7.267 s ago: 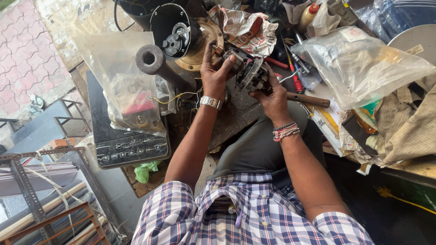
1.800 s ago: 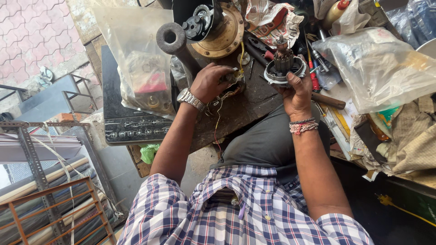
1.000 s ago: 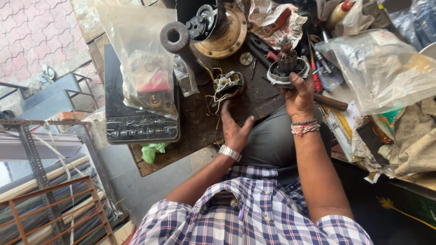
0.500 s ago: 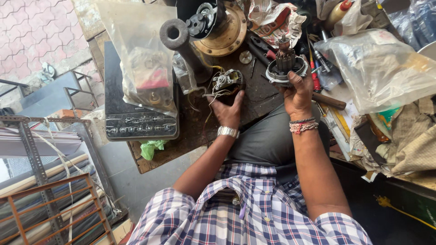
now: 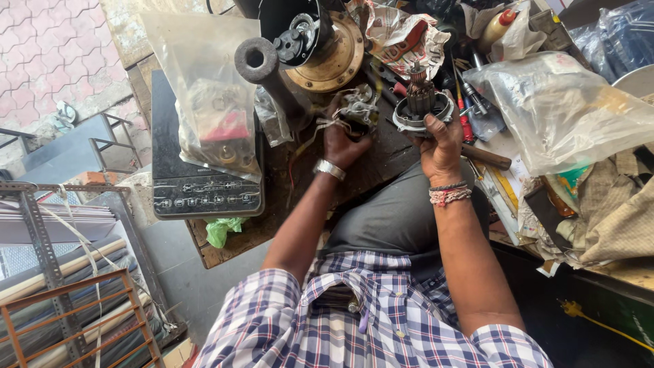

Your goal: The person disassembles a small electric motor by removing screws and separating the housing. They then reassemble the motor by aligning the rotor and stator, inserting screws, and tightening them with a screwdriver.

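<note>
Right hand (image 5: 441, 140) is gripping a round grey motor housing (image 5: 422, 109), fingers wrapped around its rim, holding it just above the dark wooden bench (image 5: 238, 235). Left hand (image 5: 343, 142) is closing on a wound coil part (image 5: 355, 109) with loose wires, sitting on the bench just beside the housing. A brass disc (image 5: 334, 51) is lying behind them; a black panel (image 5: 204, 194) is sitting to the left.

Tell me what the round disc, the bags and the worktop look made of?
Disc: likely brass, from its dull golden sheen. Bags: thin clear plastic, contents showing through creases. Worktop: seemingly wood, dark and grimy, with a paler worn edge.
</note>
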